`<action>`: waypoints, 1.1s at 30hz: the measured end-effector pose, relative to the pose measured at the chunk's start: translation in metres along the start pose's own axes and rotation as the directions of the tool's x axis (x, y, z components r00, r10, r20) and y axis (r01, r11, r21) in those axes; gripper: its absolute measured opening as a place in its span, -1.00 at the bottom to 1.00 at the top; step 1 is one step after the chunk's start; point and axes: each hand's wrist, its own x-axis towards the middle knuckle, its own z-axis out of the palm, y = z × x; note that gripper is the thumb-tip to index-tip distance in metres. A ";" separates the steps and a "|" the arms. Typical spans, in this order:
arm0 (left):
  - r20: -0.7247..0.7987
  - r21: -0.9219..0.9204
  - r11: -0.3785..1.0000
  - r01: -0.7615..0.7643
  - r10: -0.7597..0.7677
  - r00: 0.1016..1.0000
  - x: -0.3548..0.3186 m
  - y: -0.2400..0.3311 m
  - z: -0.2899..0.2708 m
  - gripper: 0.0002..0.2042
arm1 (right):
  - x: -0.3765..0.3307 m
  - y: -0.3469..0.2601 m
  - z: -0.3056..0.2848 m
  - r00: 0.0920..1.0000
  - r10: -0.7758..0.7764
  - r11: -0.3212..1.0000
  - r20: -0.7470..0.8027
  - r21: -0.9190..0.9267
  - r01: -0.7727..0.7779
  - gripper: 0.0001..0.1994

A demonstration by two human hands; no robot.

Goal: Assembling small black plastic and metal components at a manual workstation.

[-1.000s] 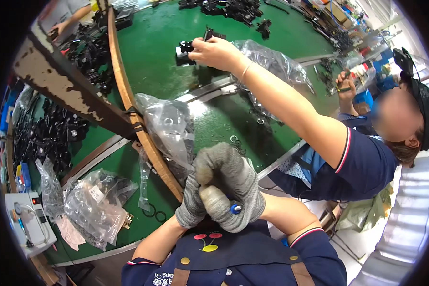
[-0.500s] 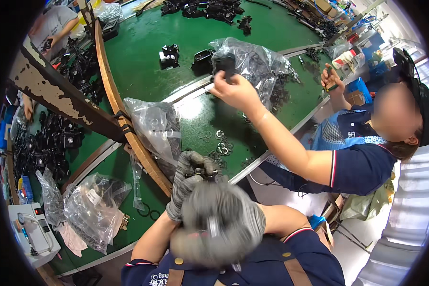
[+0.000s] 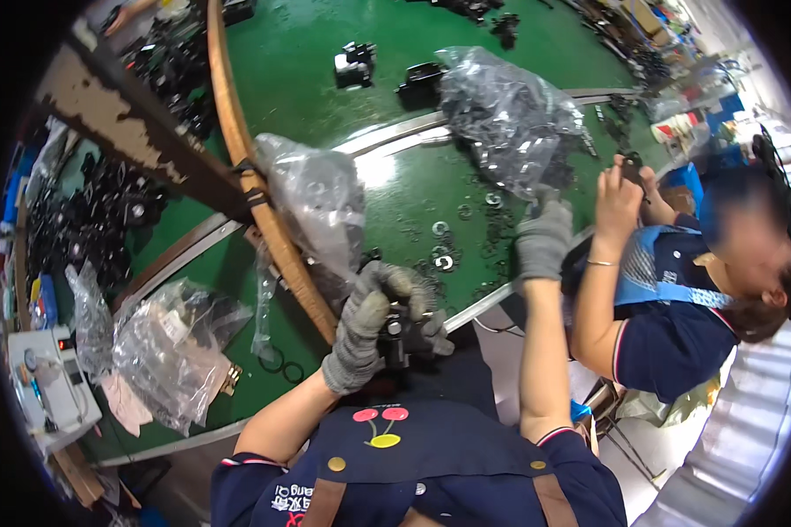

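Observation:
A grey knitted glove covers my left hand point(image 3: 360, 329), which is closed around a black mechanical part point(image 3: 397, 332) just in front of my apron. Its fingers curl over the top, and the part's underside is hidden. My right hand point(image 3: 545, 241), also gloved in grey, is stretched out to the near edge of a clear plastic bag point(image 3: 510, 114) of dark parts. The fingertips blur into the bag's edge, so I cannot see what they touch. Left of that hand, several metal rings point(image 3: 444, 263) and small dark pieces lie scattered on the green table point(image 3: 395, 198).
A second plastic bag point(image 3: 316, 193) leans by a curved wooden strip point(image 3: 228, 114) and a chipped post point(image 3: 123, 123). At right, a co-worker point(image 3: 668, 334) holds a dark part in both hands. Black parts point(image 3: 88, 220) heap at left, near a grey box device point(image 3: 53, 378).
My right hand has gone from in front of my chest out to the bag at the right. The co-worker's arm has drawn back from over the table. The view has shifted.

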 end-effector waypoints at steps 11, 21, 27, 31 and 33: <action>-0.018 -0.082 0.995 -0.054 0.053 0.998 0.000 -0.005 -0.007 -0.60 | -0.016 -0.092 -0.101 0.678 0.012 0.415 0.735 0.613 -0.673 -0.93; -0.081 0.345 0.929 -0.132 0.170 0.982 -0.006 -0.010 -0.016 -0.50 | -0.044 -0.146 -0.140 0.696 -0.367 0.637 0.617 0.712 -0.295 -0.87; -0.057 0.384 0.919 -0.089 0.120 0.991 -0.008 -0.013 -0.017 -0.46 | -0.062 -0.145 -0.128 0.819 -0.368 0.709 0.439 0.703 -0.058 -0.84; -0.107 0.387 0.917 -0.096 0.148 0.983 -0.002 -0.010 -0.011 -0.61 | -0.035 -0.142 -0.145 0.793 -0.371 0.648 0.483 0.747 -0.151 -0.66; -0.072 0.180 0.983 -0.044 0.058 0.996 -0.004 -0.007 -0.001 -0.64 | -0.038 -0.143 -0.141 0.905 -0.318 0.240 0.283 0.947 -0.212 -0.34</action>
